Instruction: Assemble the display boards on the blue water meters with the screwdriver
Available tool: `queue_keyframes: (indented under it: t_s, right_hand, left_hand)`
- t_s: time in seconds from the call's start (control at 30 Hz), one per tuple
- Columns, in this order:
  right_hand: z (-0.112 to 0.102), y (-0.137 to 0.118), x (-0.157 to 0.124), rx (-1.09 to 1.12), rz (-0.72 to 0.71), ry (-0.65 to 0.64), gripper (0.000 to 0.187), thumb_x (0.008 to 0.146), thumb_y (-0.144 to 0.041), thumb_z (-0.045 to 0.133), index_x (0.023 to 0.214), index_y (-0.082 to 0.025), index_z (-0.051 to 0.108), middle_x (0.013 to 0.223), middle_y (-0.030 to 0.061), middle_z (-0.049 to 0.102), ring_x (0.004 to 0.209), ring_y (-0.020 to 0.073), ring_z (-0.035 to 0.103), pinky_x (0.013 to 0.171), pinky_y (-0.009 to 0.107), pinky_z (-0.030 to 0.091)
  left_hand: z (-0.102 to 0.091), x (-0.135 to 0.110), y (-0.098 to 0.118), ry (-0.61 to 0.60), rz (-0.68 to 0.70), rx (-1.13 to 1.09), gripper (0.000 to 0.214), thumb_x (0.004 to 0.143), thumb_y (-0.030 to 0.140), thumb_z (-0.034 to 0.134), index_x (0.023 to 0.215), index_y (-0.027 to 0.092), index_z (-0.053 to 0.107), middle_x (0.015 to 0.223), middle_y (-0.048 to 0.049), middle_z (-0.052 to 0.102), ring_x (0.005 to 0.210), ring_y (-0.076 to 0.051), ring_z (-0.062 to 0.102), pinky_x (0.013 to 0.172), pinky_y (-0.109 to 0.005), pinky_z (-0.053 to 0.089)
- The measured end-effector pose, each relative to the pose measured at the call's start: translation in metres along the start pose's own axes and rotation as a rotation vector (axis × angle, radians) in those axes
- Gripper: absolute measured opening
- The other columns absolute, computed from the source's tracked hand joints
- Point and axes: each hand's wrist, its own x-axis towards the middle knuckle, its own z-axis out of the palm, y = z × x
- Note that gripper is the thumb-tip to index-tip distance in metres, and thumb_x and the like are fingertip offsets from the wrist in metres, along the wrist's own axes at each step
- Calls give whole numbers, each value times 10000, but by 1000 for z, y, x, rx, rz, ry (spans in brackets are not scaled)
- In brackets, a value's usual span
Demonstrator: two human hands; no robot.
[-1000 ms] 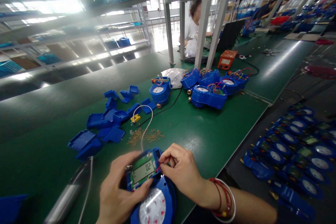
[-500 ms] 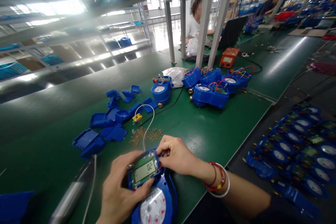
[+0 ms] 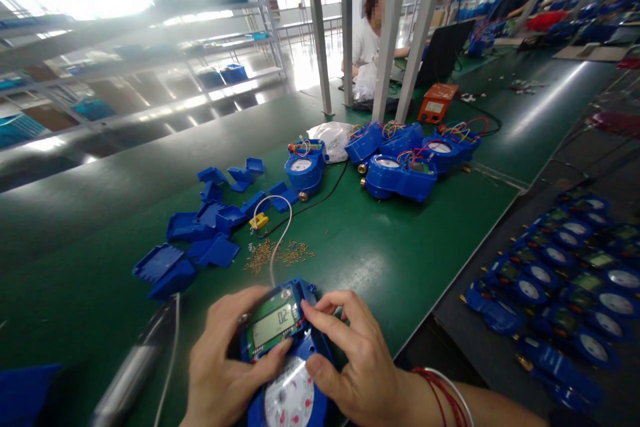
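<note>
A blue water meter [image 3: 320, 345] with a white round dial [image 3: 289, 392] lies at the bottom middle, tilted towards me. Its open upper housing shows a green circuit board with a display [image 3: 274, 327] that reads about 0.2. My left hand [image 3: 227, 353] grips the meter's left side, thumb across the board's lower edge. On the right side rests my right hand [image 3: 357, 353]; its index fingertip touches the board's right edge by a small red wire, and its thumb lies at the dial's rim. A white cable [image 3: 289, 230] loops behind the meter towards a yellow piece [image 3: 259, 221].
Brass-coloured screws [image 3: 264, 255] are piled beyond the meter. Blue covers [image 3: 215, 250] lie left, near a silver-and-black cylindrical tool [image 3: 131, 373]. Further meters [image 3: 400, 177] stand beyond, before metal posts [image 3: 320, 53] and an orange box [image 3: 437, 103]. Rows of meters [image 3: 555, 253] lie lower right. A person [image 3: 367, 40] sits opposite.
My right hand has moved down and right from the housing's top right corner, its pinched fingers spreading along the meter's side. My left hand keeps its hold on the meter.
</note>
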Motion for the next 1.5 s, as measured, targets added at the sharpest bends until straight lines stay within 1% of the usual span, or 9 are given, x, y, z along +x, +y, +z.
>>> queue_keyframes:
  t_s: [0.23,0.4,0.67,0.77,0.87,1.03,1.1,1.27,1.5]
  right_hand:
    - [4,3,-2,-31,0,34,532,941,-491,314,1220,-127,585,929,132,539,867,251,554,715,434,483]
    - [5,5,-1,-62,-9,57,501,943,-473,334,1185,-131,608,884,113,552,830,235,554,692,400,456]
    - [-1,11,2,-135,6,56,330,919,-359,434,1122,-202,642,861,78,578,813,230,557,699,400,433]
    - [-4,15,11,40,129,-15,362,841,-322,562,1183,-203,570,1068,93,575,1015,241,548,877,421,459]
    - [-5,18,24,184,174,-197,719,731,-338,687,1359,-186,371,1373,128,423,1258,268,416,1054,452,364]
    - [-6,21,43,318,129,-425,960,643,-398,777,1425,-176,266,1447,143,358,1318,285,362,1085,474,329]
    - [-8,24,48,354,103,-437,942,649,-408,782,1422,-199,286,1432,122,393,1303,265,391,1081,458,342]
    - [-16,31,58,422,38,-458,694,733,-352,742,1345,-263,429,1348,47,518,1244,208,477,1068,412,372]
    - [-19,36,65,435,-18,-544,694,719,-312,753,1339,-252,448,1325,38,546,1238,203,490,1066,401,382]
  left_hand:
    - [0,1,0,-27,24,87,482,734,386,681,1156,226,511,1031,-61,630,961,-263,561,872,-443,403]
    - [0,2,-1,-72,-54,45,509,718,407,698,1172,266,516,1205,-75,571,1125,-306,516,927,-490,402]
    - [1,1,4,-143,-169,-29,537,726,413,690,1217,307,499,1281,-46,567,1196,-306,503,1027,-541,362]
    - [2,0,4,-137,-202,-75,527,725,419,689,1208,308,510,1245,-44,595,1176,-307,524,1011,-542,389]
    - [2,0,3,-134,-246,-117,506,732,419,685,1198,313,521,1244,-46,592,1162,-308,535,955,-521,449]
    - [1,1,2,-171,-243,-96,552,713,416,711,1219,355,498,1269,-25,571,1180,-302,517,994,-564,399]
    - [0,3,4,-185,-239,-97,551,717,421,707,1220,364,489,1281,-18,562,1193,-297,505,1001,-571,389]
    - [-2,6,8,-201,-237,-113,549,705,403,722,1206,338,505,1269,-32,573,1182,-292,519,985,-536,427]
    - [-2,1,8,-213,-308,-242,508,725,354,705,1193,298,514,1246,-33,588,1138,-250,564,973,-430,473]
